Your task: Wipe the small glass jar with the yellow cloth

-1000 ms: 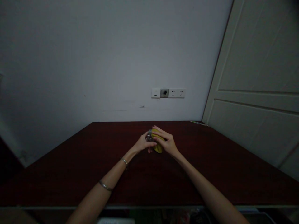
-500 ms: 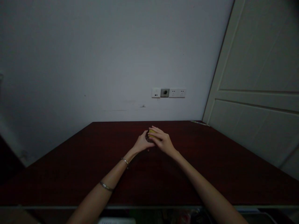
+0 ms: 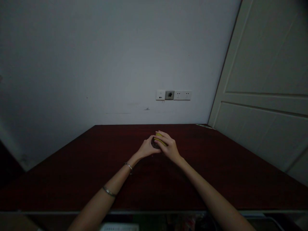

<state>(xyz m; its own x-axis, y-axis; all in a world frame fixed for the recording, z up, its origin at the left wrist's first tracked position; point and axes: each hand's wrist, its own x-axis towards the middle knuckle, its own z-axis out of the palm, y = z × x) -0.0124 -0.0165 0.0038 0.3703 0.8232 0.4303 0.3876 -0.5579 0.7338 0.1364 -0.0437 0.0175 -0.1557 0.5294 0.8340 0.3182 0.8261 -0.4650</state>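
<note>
Both my hands meet over the middle of the dark red table, around a small round jar-like container. Its dark, see-through body (image 3: 155, 144) shows between my left thumb and fingers. My left hand (image 3: 146, 148) is closed around that body from the left. On the upper right side sits a yellow lid-like part (image 3: 159, 138), with my right hand (image 3: 169, 145) curled over it, fingers across its edge. The fingers cover much of the container, so its exact kind and whether the two parts are joined cannot be made out.
The table (image 3: 84, 166) reaches back to a pale wall with a row of sockets (image 3: 178, 95). A white panelled door (image 3: 262, 106) stands along the right. Below the front edge are a white object (image 3: 119, 227) and other dim items. A thin strip (image 3: 204, 126) lies at the back right corner.
The yellow part has shifted slightly right and tilts more, with my right fingers turned along with it. More of the dark body shows now. My left hand has barely moved.
</note>
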